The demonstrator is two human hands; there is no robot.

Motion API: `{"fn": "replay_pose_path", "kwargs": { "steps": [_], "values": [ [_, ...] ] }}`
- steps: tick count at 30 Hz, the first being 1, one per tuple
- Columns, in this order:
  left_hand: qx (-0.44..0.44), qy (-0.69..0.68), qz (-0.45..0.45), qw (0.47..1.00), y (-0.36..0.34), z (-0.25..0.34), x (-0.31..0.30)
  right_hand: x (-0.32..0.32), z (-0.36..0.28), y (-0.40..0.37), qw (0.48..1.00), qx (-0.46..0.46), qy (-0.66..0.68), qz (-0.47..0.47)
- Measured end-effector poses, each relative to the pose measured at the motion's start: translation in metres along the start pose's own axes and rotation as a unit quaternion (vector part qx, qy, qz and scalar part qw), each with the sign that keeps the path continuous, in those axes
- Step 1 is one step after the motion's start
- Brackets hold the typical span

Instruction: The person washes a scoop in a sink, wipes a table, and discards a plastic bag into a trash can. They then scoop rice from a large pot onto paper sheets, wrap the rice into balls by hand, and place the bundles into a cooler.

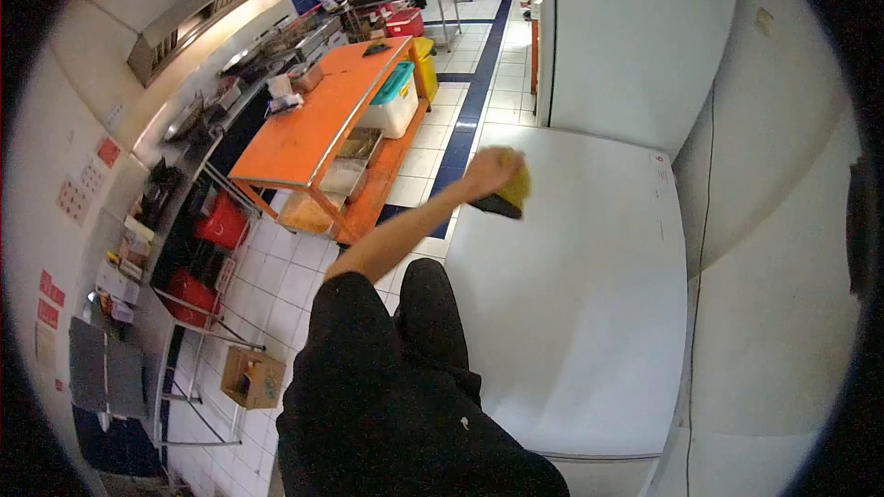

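Observation:
My left hand (490, 175) reaches out over the far left part of a wide white flat surface (589, 313). Its fingers are closed on a yellow and black cloth or sponge (516, 190), which hangs against the surface near its left edge. Blur hides the exact shape of the thing. My bare left forearm comes out of a black sleeve. My right hand is out of view.
An orange table (322, 115) stands to the left, with trays and a white tub (391, 109) on its lower shelf. A cardboard box (252, 377) is on the tiled floor. A pale wall with a hanging cable borders the surface on the right.

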State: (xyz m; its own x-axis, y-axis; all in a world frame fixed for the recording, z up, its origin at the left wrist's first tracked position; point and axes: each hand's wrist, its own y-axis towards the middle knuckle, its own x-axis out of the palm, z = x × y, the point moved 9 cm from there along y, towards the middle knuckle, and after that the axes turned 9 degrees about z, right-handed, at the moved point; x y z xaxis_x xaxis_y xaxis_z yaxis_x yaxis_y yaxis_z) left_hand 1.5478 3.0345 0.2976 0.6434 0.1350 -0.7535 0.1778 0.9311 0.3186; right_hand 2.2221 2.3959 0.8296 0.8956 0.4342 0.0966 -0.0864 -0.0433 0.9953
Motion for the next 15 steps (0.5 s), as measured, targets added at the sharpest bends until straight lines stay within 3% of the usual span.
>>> {"fn": "replay_pose_path", "kwargs": {
  "steps": [2, 3, 4, 6, 7, 9, 10, 11, 12, 13, 14, 15],
  "values": [
    [-0.031, -0.169, 0.016, 0.985, -0.045, -0.002, 0.014, -0.061, -0.007, -0.044, 0.995, 0.064, 0.033, 0.070],
    [-0.030, -0.159, 0.029, 0.986, -0.071, 0.006, 0.005, -0.087, -0.016, -0.076, 0.988, 0.098, 0.067, 0.096],
    [-0.085, -0.171, 0.031, 0.981, -0.095, 0.007, 0.001, -0.101, -0.034, -0.113, 0.980, 0.124, 0.113, 0.107],
    [-0.110, -0.248, 0.060, 0.961, -0.139, 0.001, -0.005, -0.099, -0.089, -0.222, 0.958, 0.147, 0.242, 0.046],
    [-0.118, -0.240, 0.086, 0.960, -0.154, -0.005, -0.014, -0.078, -0.142, -0.303, 0.926, 0.143, 0.347, -0.040],
    [-0.176, -0.283, 0.091, 0.938, -0.179, -0.024, -0.038, -0.057, -0.277, -0.477, 0.771, 0.166, 0.551, -0.273],
    [-0.188, -0.281, 0.107, 0.935, -0.189, -0.037, -0.053, -0.075, -0.367, -0.534, 0.664, 0.236, 0.608, -0.367],
    [-0.199, -0.294, 0.129, 0.926, -0.196, -0.051, -0.069, -0.194, -0.477, -0.515, 0.606, 0.142, 0.616, -0.482],
    [-0.206, -0.304, 0.150, 0.918, -0.202, -0.064, -0.078, -0.269, -0.547, -0.532, 0.514, 0.188, 0.678, -0.490],
    [-0.206, -0.299, 0.168, 0.917, -0.212, -0.076, -0.094, -0.351, -0.607, -0.525, 0.354, 0.227, 0.733, -0.534],
    [-0.186, -0.324, 0.183, 0.909, -0.224, -0.087, -0.114, -0.430, -0.657, -0.513, 0.231, 0.264, 0.693, -0.629],
    [-0.165, -0.347, 0.195, 0.902, -0.239, -0.094, -0.132, -0.486, -0.692, -0.517, 0.212, 0.137, 0.763, -0.595]
  ]
}}
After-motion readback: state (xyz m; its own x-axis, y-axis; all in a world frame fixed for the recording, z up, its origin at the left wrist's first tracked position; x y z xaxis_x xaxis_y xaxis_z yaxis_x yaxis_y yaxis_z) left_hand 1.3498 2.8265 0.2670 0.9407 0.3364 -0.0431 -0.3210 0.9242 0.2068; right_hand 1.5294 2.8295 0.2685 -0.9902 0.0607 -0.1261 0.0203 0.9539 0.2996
